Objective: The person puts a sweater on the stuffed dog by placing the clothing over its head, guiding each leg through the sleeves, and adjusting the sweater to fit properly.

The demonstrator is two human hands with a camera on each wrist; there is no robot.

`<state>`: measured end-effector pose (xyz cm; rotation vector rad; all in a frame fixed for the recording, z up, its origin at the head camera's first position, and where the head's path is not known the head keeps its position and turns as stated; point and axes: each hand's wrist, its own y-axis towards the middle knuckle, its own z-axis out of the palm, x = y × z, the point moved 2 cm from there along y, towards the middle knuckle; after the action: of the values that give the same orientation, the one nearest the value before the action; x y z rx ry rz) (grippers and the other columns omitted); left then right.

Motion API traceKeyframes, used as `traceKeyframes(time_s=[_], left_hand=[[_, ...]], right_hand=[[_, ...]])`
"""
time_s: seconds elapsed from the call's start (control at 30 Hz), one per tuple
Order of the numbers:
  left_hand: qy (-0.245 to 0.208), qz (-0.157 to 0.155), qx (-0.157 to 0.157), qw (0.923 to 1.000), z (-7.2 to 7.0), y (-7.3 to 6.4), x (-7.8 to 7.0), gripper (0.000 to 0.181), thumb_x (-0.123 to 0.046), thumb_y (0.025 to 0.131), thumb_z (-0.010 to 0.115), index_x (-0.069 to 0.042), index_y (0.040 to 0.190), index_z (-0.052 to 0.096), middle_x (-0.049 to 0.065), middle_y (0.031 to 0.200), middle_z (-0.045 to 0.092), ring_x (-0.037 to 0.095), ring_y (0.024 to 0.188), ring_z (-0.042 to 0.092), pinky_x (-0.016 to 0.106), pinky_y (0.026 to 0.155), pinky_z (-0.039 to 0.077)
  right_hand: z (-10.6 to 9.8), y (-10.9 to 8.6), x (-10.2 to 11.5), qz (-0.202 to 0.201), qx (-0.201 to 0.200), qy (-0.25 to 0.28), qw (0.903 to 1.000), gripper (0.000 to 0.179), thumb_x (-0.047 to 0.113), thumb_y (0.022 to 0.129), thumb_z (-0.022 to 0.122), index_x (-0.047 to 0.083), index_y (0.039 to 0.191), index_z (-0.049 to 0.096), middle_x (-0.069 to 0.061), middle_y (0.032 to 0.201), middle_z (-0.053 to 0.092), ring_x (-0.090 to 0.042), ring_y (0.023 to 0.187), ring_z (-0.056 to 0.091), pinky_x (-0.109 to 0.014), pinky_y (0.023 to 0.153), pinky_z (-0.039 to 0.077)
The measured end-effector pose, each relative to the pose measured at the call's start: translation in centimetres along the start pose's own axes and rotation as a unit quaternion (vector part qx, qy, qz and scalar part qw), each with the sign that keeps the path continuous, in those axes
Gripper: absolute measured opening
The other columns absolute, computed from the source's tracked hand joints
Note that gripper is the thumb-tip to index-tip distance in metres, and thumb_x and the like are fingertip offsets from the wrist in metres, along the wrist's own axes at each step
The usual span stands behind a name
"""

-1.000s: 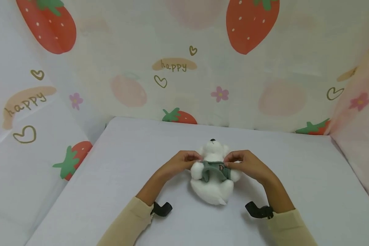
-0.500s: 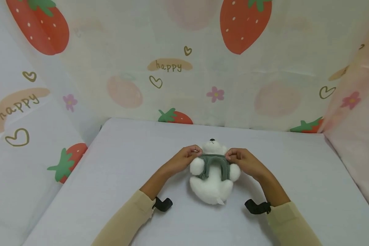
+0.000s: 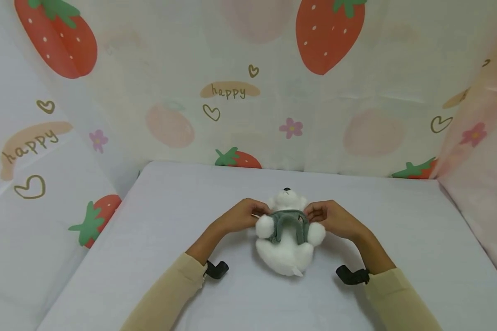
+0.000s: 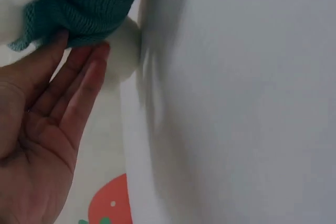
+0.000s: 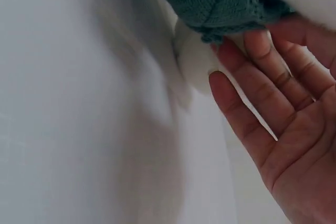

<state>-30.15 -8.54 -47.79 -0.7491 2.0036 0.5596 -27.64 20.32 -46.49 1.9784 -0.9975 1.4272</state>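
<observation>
A white plush bear [image 3: 289,257] with a black nose lies on its back on the white table, head toward the back. It wears a grey-green knitted sweater [image 3: 290,214], bunched high on the chest so the white belly shows. My left hand [image 3: 243,216] pinches the sweater's edge beside the neck; in the left wrist view, thumb and fingertips meet the knit [image 4: 89,17]. On the opposite side my right hand [image 3: 335,218] pinches the other shoulder edge, its thumb and index finger at the knit [image 5: 220,3] in the right wrist view. The plush arms stick out below both hands.
The white-covered table [image 3: 170,193] runs back to a curtain [image 3: 248,119] printed with strawberries, hearts and flowers, which also encloses both sides. Black wrist-worn cameras [image 3: 217,270] sit by the beige sleeves.
The sweater has shifted up the chest toward the head, and its front edge now arches higher. Both hands have moved slightly up with it. The bear stays in nearly the same place.
</observation>
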Motion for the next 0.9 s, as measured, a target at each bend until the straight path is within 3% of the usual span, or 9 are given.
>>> traceKeyframes(time_s=[0.1, 0.23, 0.37, 0.57, 0.7, 0.8, 0.9], left_hand=[[0.07, -0.008, -0.033, 0.997, -0.2, 0.0, -0.3, 0.021, 0.008, 0.089, 0.07, -0.001, 0.107, 0.076, 0.008, 0.106, 0.075, 0.018, 0.099, 0.071, 0.028, 0.086, 0.056], [0.158, -0.047, -0.079, 0.9831, -0.5, -0.2, -0.2, 0.018, 0.01, 0.087, 0.069, -0.002, 0.096, 0.078, 0.005, 0.091, 0.075, 0.012, 0.081, 0.068, 0.025, 0.073, 0.055], [0.195, -0.083, -0.095, 0.9727, -0.3, -0.1, 0.1, 0.017, 0.01, 0.084, 0.068, -0.002, 0.089, 0.078, 0.002, 0.079, 0.071, 0.009, 0.069, 0.059, 0.023, 0.064, 0.049], [0.191, -0.088, -0.072, 0.975, 0.7, -0.5, -0.8, 0.018, -0.001, 0.09, 0.072, -0.006, 0.107, 0.075, 0.002, 0.086, 0.071, 0.01, 0.072, 0.059, 0.025, 0.064, 0.049], [0.166, -0.076, -0.11, 0.9769, 0.8, -1.1, -2.0, 0.02, -0.009, 0.097, 0.069, -0.012, 0.116, 0.074, 0.001, 0.098, 0.074, 0.01, 0.076, 0.065, 0.026, 0.068, 0.053], [0.129, -0.041, -0.149, 0.9796, 0.9, -1.5, -3.0, 0.02, -0.021, 0.103, 0.062, -0.016, 0.118, 0.074, -0.001, 0.108, 0.074, 0.01, 0.084, 0.068, 0.027, 0.073, 0.055], [0.096, -0.004, -0.158, 0.9826, 1.0, -2.1, -4.5, 0.025, -0.032, 0.104, 0.059, -0.017, 0.117, 0.074, -0.005, 0.112, 0.073, 0.01, 0.093, 0.068, 0.029, 0.079, 0.056]], right_hand=[[0.0, -0.1, -0.1, 0.005, -0.031, -0.033, 0.9989, 0.013, -0.001, 0.088, 0.072, 0.0, 0.101, 0.071, -0.01, 0.097, 0.07, -0.022, 0.094, 0.066, -0.029, 0.085, 0.055], [-0.3, -0.4, -0.2, 0.048, -0.066, -0.084, 0.9931, 0.002, 0.002, 0.089, 0.072, 0.002, 0.091, 0.072, -0.006, 0.09, 0.069, -0.021, 0.089, 0.063, -0.032, 0.075, 0.053], [-0.3, -0.6, -0.6, 0.071, -0.082, -0.099, 0.9892, 0.004, 0.003, 0.089, 0.072, -0.001, 0.089, 0.073, -0.006, 0.085, 0.07, -0.019, 0.086, 0.061, -0.032, 0.07, 0.051], [0.7, -0.8, -1.1, 0.042, -0.079, -0.082, 0.9926, 0.007, 0.003, 0.092, 0.069, 0.002, 0.099, 0.072, -0.008, 0.101, 0.071, -0.022, 0.101, 0.064, -0.035, 0.086, 0.05], [0.9, -1.3, -1.2, 0.041, -0.088, -0.087, 0.9914, 0.009, 0.005, 0.093, 0.068, 0.005, 0.101, 0.072, -0.007, 0.103, 0.07, -0.025, 0.106, 0.061, -0.04, 0.09, 0.047], [0.8, -1.6, -1.3, 0.046, -0.096, -0.086, 0.9907, 0.013, 0.003, 0.092, 0.067, 0.005, 0.104, 0.072, -0.006, 0.105, 0.07, -0.025, 0.109, 0.06, -0.041, 0.091, 0.047], [0.7, -1.8, -1.0, 0.037, -0.09, -0.087, 0.9914, 0.018, 0.0, 0.092, 0.065, 0.004, 0.108, 0.073, -0.008, 0.108, 0.071, -0.026, 0.109, 0.061, -0.04, 0.09, 0.048]])
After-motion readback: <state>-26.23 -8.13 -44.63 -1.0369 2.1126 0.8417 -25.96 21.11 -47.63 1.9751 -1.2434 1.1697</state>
